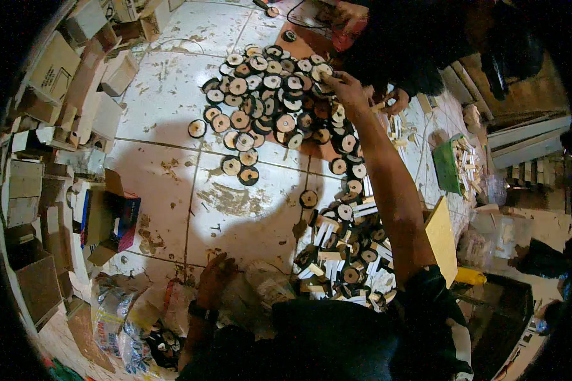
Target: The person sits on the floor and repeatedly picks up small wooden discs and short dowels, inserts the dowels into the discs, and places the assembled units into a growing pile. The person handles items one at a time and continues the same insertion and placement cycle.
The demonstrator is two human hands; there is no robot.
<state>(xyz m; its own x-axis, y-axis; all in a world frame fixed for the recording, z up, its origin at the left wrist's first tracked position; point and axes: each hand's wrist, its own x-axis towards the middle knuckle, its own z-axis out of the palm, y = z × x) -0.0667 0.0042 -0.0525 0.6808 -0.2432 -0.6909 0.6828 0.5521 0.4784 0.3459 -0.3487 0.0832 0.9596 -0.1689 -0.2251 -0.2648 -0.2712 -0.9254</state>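
Observation:
My right hand [348, 87] reaches over a spread heap of small round wooden wheels [271, 82] with black rims and centre holes. Its fingertips close on the edge of one wheel [321, 71] at the heap's right side. Low in the view, my left hand [217, 274] hovers above the tiles beside my leg; its fingers look loosely apart and nothing shows in them. Under my right forearm lies a second pile, where wheels mix with short pale wooden pieces [329, 256].
A co-worker's hand [397, 101] holds a pale stick at the upper right. Nearby is a green basket [447, 166] of wooden pieces. An opened carton [113, 219] and plastic bags [117, 317] stand at left, before stacked wooden boxes [25, 190]. Nails [216, 227] lie on the tiles.

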